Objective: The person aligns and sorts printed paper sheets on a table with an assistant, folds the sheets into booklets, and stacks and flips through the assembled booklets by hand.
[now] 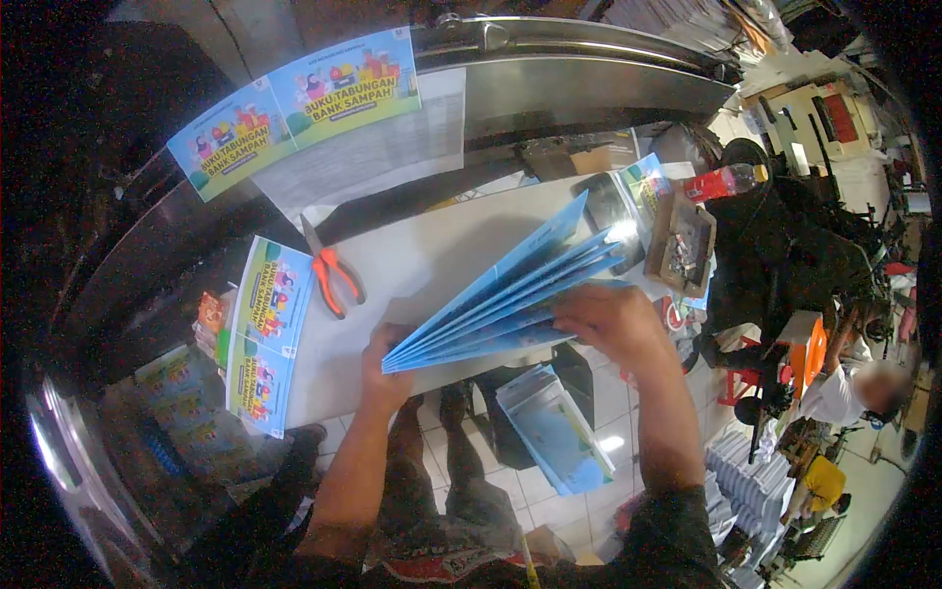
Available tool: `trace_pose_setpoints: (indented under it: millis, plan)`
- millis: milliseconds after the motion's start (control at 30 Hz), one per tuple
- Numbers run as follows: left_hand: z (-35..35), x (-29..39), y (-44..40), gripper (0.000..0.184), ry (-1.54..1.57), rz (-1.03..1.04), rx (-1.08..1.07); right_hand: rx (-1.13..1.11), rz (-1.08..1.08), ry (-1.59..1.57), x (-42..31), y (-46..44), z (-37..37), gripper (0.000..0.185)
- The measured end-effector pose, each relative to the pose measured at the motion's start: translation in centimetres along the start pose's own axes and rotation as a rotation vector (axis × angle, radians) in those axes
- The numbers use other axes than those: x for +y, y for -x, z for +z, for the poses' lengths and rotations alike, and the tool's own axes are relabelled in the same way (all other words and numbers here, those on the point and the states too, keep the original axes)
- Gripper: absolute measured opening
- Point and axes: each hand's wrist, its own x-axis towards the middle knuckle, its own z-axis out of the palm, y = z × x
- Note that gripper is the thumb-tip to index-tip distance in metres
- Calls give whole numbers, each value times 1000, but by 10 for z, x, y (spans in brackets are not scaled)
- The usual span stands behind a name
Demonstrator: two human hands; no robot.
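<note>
A fanned bundle of blue printed sheets [491,304] is held over the pale work surface [412,245]. My left hand [390,363] is closed round its narrow left end, where the sheets come together. At the spread right end, my right hand [613,319] is closed on the lower sheets, with its fingertips partly hidden among them. Orange-handled scissors [337,280] lie on the surface beyond my left hand. To the left is a printed cover sheet [265,339] with yellow and blue artwork, reading "Buku Tabungan Bank Sampah".
Another printed cover sheet [343,88] and a grey paper [392,147] rest against the metal machine edge [589,88]. At right are a wooden box [680,245] and a red-labelled bottle [726,183]. Blue sheets [557,432] sit below the surface. People work farther right.
</note>
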Motion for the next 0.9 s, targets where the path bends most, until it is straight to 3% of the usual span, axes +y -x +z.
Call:
trace_pose_setpoints:
  millis: [133,333,400,533,633,700,833,900]
  plan:
    - [0,2,-1,12,-14,15,1,-70,-151,235,6,-2,6,12]
    - [-1,-1,-1,14,10,29,-6,135,-319,262,17,-1,19,16]
    - [-1,-3,0,15,35,29,-5,292,-170,143,18,1,24,19]
    - [-1,-7,2,17,55,-7,-10,381,78,35,-5,-6,15,21]
    - [0,-5,0,17,12,41,-2,307,10,16,-1,-6,13,22]
    - [0,-3,0,17,12,55,-1,120,45,-12,4,-3,11,22]
    - [0,1,-1,15,0,50,2,74,59,-42,2,-6,1,17]
    - [-1,0,-1,15,6,31,-6,-103,65,-6,5,-8,-5,23]
